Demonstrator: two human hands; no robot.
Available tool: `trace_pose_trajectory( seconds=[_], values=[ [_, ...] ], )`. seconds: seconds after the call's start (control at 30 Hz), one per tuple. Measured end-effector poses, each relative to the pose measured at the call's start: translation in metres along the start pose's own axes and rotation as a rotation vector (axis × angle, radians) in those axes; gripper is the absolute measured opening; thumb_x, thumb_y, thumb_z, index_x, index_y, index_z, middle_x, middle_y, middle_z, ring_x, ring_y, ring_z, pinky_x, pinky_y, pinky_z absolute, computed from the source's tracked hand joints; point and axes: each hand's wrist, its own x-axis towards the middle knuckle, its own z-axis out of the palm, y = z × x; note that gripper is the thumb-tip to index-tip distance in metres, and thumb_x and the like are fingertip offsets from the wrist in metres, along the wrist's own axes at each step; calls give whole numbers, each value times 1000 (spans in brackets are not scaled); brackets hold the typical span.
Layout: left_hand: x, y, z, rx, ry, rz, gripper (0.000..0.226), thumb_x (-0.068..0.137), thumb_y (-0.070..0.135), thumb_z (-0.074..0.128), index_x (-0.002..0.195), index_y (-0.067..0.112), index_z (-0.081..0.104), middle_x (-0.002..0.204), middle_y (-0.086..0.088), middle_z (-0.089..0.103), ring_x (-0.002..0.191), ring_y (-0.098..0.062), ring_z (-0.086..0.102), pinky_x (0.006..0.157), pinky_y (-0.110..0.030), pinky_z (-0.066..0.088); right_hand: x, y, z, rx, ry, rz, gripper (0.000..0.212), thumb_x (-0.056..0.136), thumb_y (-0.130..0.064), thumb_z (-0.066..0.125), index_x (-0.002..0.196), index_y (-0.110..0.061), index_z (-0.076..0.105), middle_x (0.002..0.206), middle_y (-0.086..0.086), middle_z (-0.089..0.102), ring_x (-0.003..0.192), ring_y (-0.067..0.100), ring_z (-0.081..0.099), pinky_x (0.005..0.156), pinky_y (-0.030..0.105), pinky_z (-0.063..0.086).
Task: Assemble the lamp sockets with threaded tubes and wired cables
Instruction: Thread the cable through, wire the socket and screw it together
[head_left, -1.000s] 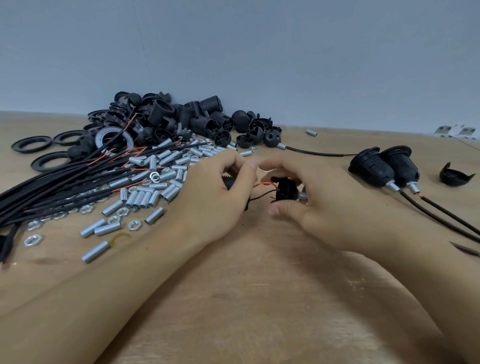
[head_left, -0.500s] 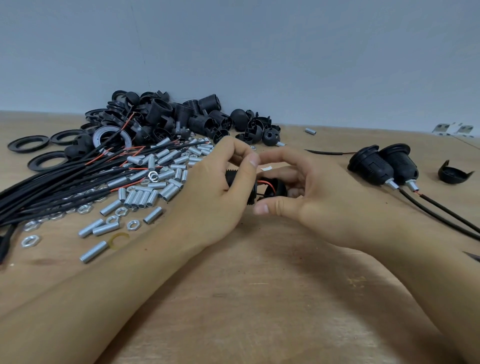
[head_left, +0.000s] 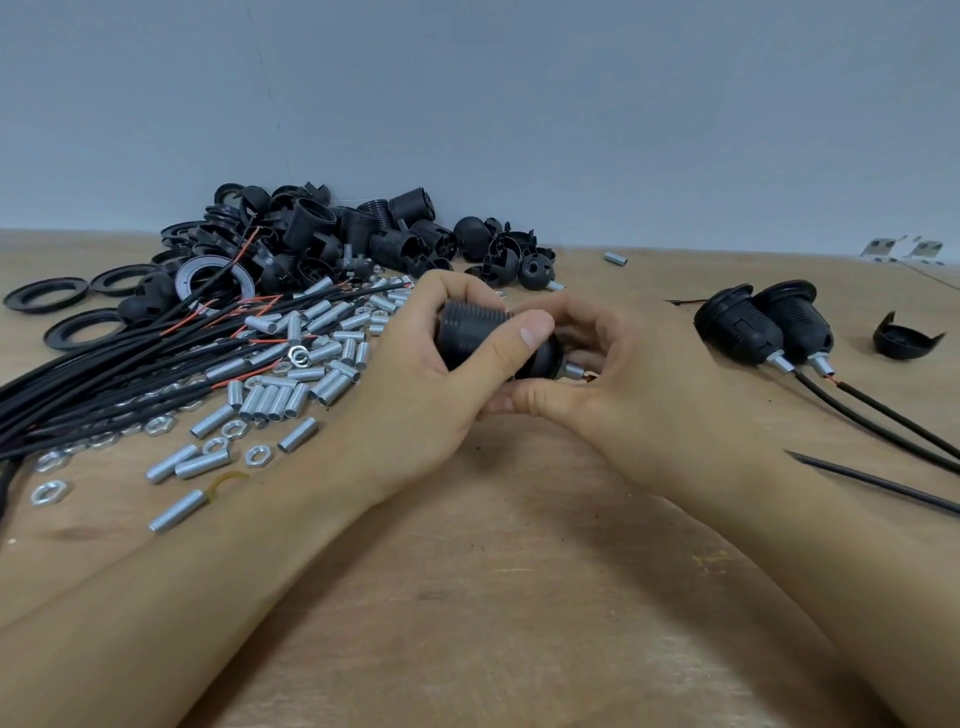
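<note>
My left hand grips a black ribbed lamp socket body just above the table, thumb over its side. My right hand holds the socket's rounded black cap end, where a short silver threaded tube sticks out with a bit of red wire showing. The two black parts sit pressed together between my hands. The cable of this socket is hidden under my right hand.
Loose silver threaded tubes and nuts lie at the left beside a bundle of black cables. A heap of black socket parts stands behind. Two assembled sockets with cables and a loose cap lie at the right.
My hands came together and lifted a little. The socket body in my left hand has closed over the wired cap held by my right; the red and black wires are now hidden inside.
</note>
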Motion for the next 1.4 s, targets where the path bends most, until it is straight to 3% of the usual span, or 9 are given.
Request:
trace_pose_trajectory(
  seconds=[0.13, 0.3, 0.5, 0.63, 0.77, 0.87, 1.0, 1.27, 1.4],
  values=[
    [2, -5, -2, -25, -66, -160, 36, 89, 58, 47, 92, 24, 56, 78, -2, 54, 67, -17, 51, 61, -31, 40, -3, -4, 1, -196, 36, -101, 39, 72, -32, 84, 109, -25, 72, 95, -7, 73, 93, 9, 64, 84, 32, 47],
    [3, -9, -7, -90, -68, -237, 37, 85, 54, 47, 88, 17, 51, 65, -2, 48, 49, -11, 42, 43, -22, 37, -2, -5, -3, -265, 41, -162, 42, 74, -39, 82, 111, -21, 71, 92, -7, 73, 88, 10, 65, 79, 37, 51],
    [7, -9, -10, -167, -7, -210, 19, 74, 35, 44, 67, 24, 58, 66, -12, 46, 50, -19, 38, 47, -24, 28, -3, -3, 2, -199, 9, -117, 48, 72, -31, 85, 113, -27, 63, 81, -33, 58, 79, -3, 57, 74, 13, 45],
    [8, -7, -10, -193, 54, -194, 21, 69, 29, 39, 62, 26, 59, 64, -5, 50, 48, -17, 37, 45, -22, 28, -5, -3, 3, -205, 15, -156, 48, 77, -20, 83, 119, -26, 61, 85, -30, 56, 78, 3, 59, 74, 14, 47],
    [5, -6, -10, -124, -12, -250, 25, 68, 29, 35, 62, 22, 58, 50, -9, 50, 34, -17, 32, 41, -17, 24, -4, -4, 4, -253, -6, -100, 41, 71, -29, 85, 107, -23, 68, 86, -21, 63, 75, -18, 52, 73, 5, 40],
    [4, -6, -9, 16, 62, -134, 31, 81, 30, 33, 68, 14, 56, 44, -10, 53, 34, -13, 44, 35, -22, 32, -5, -6, 4, -335, -7, -191, 34, 74, -34, 82, 103, -18, 72, 79, -12, 65, 70, 1, 52, 66, 15, 41],
    [2, -3, -6, 74, 168, -118, 62, 95, 57, 21, 78, 15, 63, 56, -17, 64, 42, -22, 56, 42, -28, 42, -8, -6, 7, -346, 88, -312, 33, 74, -32, 75, 95, -6, 73, 73, 2, 66, 67, 17, 55, 64, 37, 44],
    [-3, 0, -8, 101, 52, -112, 63, 96, 58, 21, 92, 16, 69, 50, -8, 58, 38, -17, 50, 37, -22, 36, -13, -3, 7, -374, 56, -364, 31, 72, -23, 77, 96, -3, 74, 70, 0, 64, 62, 8, 42, 56, 16, 34],
    [-6, 1, -10, 119, 75, -161, 62, 92, 64, 20, 99, 24, 67, 51, -10, 56, 39, -16, 51, 37, -18, 36, -15, -3, 11, -411, 61, -377, 32, 73, -25, 76, 96, -3, 72, 75, 3, 68, 73, 14, 48, 65, 11, 33]
  ],
)
